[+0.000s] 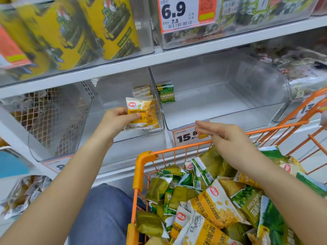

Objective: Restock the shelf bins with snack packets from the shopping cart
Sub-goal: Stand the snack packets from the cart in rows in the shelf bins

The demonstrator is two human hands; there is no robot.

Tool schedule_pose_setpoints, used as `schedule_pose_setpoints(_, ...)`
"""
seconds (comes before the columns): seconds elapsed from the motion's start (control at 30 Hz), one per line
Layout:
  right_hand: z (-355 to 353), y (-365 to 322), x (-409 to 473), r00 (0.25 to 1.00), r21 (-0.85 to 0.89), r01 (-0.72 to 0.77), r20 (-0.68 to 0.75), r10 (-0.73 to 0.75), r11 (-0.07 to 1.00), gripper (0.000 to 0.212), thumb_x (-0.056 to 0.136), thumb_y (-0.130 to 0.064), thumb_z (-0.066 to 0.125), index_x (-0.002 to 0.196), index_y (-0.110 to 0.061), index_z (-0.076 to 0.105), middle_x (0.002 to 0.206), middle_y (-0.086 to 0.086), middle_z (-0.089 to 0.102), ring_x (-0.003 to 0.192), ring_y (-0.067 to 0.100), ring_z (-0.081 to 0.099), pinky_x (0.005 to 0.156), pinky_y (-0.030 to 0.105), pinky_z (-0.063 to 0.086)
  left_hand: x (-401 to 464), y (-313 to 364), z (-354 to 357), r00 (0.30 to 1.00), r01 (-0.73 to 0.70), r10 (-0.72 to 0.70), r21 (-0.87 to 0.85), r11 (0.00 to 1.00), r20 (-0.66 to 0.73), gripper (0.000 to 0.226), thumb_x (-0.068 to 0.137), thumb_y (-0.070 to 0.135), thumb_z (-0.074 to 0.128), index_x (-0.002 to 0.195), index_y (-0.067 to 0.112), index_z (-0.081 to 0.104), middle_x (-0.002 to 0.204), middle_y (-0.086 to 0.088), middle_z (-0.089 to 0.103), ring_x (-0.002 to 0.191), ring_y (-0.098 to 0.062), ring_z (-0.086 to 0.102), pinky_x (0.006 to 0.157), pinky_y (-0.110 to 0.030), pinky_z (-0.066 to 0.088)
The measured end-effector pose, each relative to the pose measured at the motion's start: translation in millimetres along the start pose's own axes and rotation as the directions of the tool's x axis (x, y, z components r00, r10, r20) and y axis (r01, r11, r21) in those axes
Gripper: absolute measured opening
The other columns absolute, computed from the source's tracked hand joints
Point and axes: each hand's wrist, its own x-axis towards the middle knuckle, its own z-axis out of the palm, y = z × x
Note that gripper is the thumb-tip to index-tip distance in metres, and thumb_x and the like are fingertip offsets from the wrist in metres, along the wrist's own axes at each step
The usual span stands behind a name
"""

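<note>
A big white price tag (178, 14) hangs up high and says 6.9. Tall yellow bags (74, 30) stand on the top shelf to its left. Lower down, a smaller price tag (187, 136) says 15.8. A blue jeans leg (102, 214) shows at the bottom.
</note>
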Motion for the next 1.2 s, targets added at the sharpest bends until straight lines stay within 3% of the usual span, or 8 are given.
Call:
schedule_pose_setpoints(0.13, 0.9, 4.7, 1.5, 0.998, -0.293, 0.057, 0.028, -0.050, 0.954, 0.056, 0.098, -0.004, 0.034, 0.144, -0.036, 0.037, 0.137, -0.006, 0.054, 0.045, 0.000, 0.049, 0.044, 0.011, 0.036, 30.7, -12.7, 12.4, 0.993, 0.109, -0.114, 0.117, 0.987, 0.040, 0.023, 0.083, 0.012, 0.072, 0.102, 0.012, 0.060, 0.093, -0.005, 0.063, 0.083, -0.020, 0.056, 0.059, -0.025, 0.038)
schedule_pose_setpoints(0.23, 3.7, 11.3, 1.1, 0.985, -0.609, 0.170, 0.119, -0.122, 0.775, 0.058, 0.098, -0.014, 0.037, 0.150, -0.033, 0.023, 0.126, 0.003, 0.060, 0.088, 0.011, 0.058, 0.076, 0.025, 0.045, 49.4, -19.8, 22.4, 0.978, 0.184, -0.196, 0.150, 0.971, 0.069, 0.027, 0.082, 0.005, 0.073, 0.103, 0.008, 0.057, 0.100, -0.012, 0.064, 0.084, -0.023, 0.060, 0.064, -0.025, 0.052)
schedule_pose_setpoints(0.33, 8.3, 14.3, 0.4, 0.965, -0.700, 0.261, 0.181, -0.188, 0.665, 0.049, 0.098, -0.021, 0.036, 0.146, -0.029, 0.034, 0.116, -0.003, 0.064, 0.108, 0.014, 0.052, 0.100, 0.023, 0.030, 64.2, -26.0, 27.9, 0.964, 0.223, -0.242, 0.162, 0.961, 0.108, 0.028, 0.080, 0.001, 0.073, 0.104, 0.005, 0.058, 0.105, -0.015, 0.066, 0.082, -0.023, 0.064, 0.075, -0.031, 0.059)
schedule_pose_setpoints(0.47, 10.9, 16.2, 1.9, 0.957, -0.727, 0.289, 0.212, -0.196, 0.623, 0.050, 0.094, -0.018, 0.040, 0.144, -0.025, 0.039, 0.133, -0.003, 0.057, 0.118, 0.016, 0.050, 0.111, 0.026, 0.021, 71.6, -28.6, 31.2, 0.970, 0.209, -0.226, 0.164, 0.964, 0.090, 0.028, 0.078, -0.001, 0.076, 0.102, 0.003, 0.062, 0.106, -0.016, 0.067, 0.090, -0.028, 0.067, 0.083, -0.039, 0.057)
schedule_pose_setpoints(0.6, 13.3, 17.5, 2.0, 0.954, -0.775, 0.298, 0.252, -0.159, 0.557, 0.054, 0.094, -0.022, 0.038, 0.147, -0.026, 0.030, 0.138, -0.004, 0.050, 0.126, 0.017, 0.044, 0.113, 0.030, 0.018, 79.5, -34.1, 31.7, 0.995, 0.096, -0.100, 0.309, 0.946, -0.003, 0.032, 0.071, 0.012, 0.084, 0.097, 0.004, 0.067, 0.103, -0.015, 0.070, 0.097, -0.031, 0.067, 0.089, -0.045, 0.055)
schedule_pose_setpoints(0.7, 15.1, 17.9, 1.8, 0.950, -0.818, 0.310, 0.281, -0.134, 0.484, 0.056, 0.095, -0.026, 0.038, 0.148, -0.026, 0.022, 0.143, -0.004, 0.043, 0.131, 0.019, 0.038, 0.112, 0.034, 0.018, 78.3, -31.2, 31.7, 0.997, 0.041, -0.069, 0.449, 0.893, 0.046, 0.052, 0.072, 0.018, 0.084, 0.118, 0.005, 0.064, 0.111, -0.012, 0.068, 0.103, -0.028, 0.064, 0.092, -0.042, 0.053)
schedule_pose_setpoints(0.87, 20.8, 20.6, 4.8, 0.953, -0.861, 0.303, 0.271, -0.137, 0.407, 0.057, 0.096, -0.030, 0.037, 0.149, -0.022, 0.017, 0.142, -0.001, 0.040, 0.128, 0.022, 0.038, 0.108, 0.037, 0.023, 79.0, -30.2, 32.6, 0.996, -0.001, -0.050, 0.546, 0.838, 0.079, 0.072, 0.068, 0.020, 0.086, 0.131, 0.005, 0.054, 0.121, -0.010, 0.063, 0.109, -0.026, 0.060, 0.090, -0.028, 0.047)
schedule_pose_setpoints(1.2, 26.5, 21.7, 14.5, 0.955, -0.868, 0.290, 0.231, -0.187, 0.404, 0.045, 0.095, -0.028, 0.039, 0.139, -0.021, 0.033, 0.125, 0.003, 0.055, 0.114, 0.024, 0.049, 0.097, 0.039, 0.036, 80.4, -27.4, 38.8, 0.999, -0.020, -0.003, 0.703, 0.711, 0.032, 0.079, 0.071, 0.031, 0.083, 0.138, 0.009, 0.048, 0.134, -0.008, 0.055, 0.119, -0.026, 0.053, 0.092, -0.029, 0.043)
